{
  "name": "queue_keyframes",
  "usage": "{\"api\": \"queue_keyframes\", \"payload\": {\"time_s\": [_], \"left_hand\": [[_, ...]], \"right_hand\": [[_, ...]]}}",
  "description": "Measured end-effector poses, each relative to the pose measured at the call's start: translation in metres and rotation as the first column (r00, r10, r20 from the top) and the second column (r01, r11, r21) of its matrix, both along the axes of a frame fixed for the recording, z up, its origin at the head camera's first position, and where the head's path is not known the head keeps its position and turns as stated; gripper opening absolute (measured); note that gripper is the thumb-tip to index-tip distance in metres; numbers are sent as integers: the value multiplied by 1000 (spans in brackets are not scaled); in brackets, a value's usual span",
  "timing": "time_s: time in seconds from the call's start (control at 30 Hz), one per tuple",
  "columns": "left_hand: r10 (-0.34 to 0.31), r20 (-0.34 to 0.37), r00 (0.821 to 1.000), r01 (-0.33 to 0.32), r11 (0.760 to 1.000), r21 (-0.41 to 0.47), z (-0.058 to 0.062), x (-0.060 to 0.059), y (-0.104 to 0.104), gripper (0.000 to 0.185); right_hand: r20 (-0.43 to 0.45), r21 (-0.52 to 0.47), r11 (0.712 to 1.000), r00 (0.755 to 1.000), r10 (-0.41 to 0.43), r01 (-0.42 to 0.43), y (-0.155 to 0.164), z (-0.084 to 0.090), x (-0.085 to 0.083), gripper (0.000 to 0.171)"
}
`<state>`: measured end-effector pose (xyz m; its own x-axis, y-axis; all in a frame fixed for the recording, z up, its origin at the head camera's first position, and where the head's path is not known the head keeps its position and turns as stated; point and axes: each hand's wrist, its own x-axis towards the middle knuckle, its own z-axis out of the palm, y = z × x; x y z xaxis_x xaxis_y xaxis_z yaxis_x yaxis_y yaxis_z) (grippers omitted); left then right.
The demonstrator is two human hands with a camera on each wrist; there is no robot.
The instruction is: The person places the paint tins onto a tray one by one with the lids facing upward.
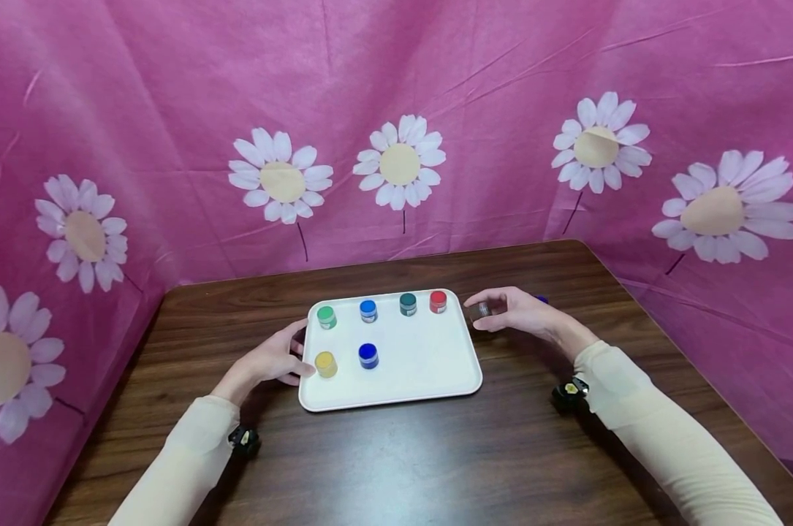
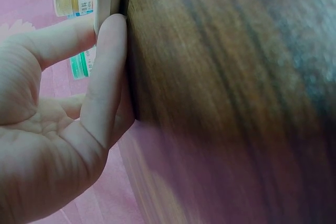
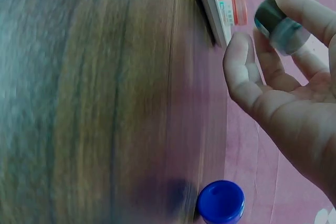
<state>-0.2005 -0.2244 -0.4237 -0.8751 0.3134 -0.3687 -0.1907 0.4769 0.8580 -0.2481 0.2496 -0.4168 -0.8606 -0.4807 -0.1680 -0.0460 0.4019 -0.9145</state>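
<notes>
My left hand grips the left edge of a white tray, thumb on the rim beside a yellow paint jar. Between the thumb and fingers of my right hand is a small clear jar with a dark lid, tilted and held just off the tray's right edge. Along the tray's far side stand light green, blue, dark green and red paint jars. A dark blue jar sits right of the yellow one.
Another blue-lidded jar stands on the wooden table behind my right hand, mostly hidden in the head view. A pink curtain with white daisies surrounds the table's back and sides.
</notes>
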Motion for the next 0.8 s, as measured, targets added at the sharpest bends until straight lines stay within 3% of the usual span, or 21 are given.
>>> {"api": "queue_keyframes", "payload": {"time_s": [0.23,0.53,0.8], "left_hand": [[3,-1,1000,-3,1000,-2,-3,0,0,102],[-5,-2,1000,5,1000,-2,-2,0,0,103],[-9,10,1000,9,1000,5,-2,-1,-2,103]], "right_hand": [[27,-31,998,998,48,-48,-6,-1,0,55],[64,-40,999,997,36,-33,-11,2,0,62],[72,-74,997,996,44,-39,-18,5,0,52]]}}
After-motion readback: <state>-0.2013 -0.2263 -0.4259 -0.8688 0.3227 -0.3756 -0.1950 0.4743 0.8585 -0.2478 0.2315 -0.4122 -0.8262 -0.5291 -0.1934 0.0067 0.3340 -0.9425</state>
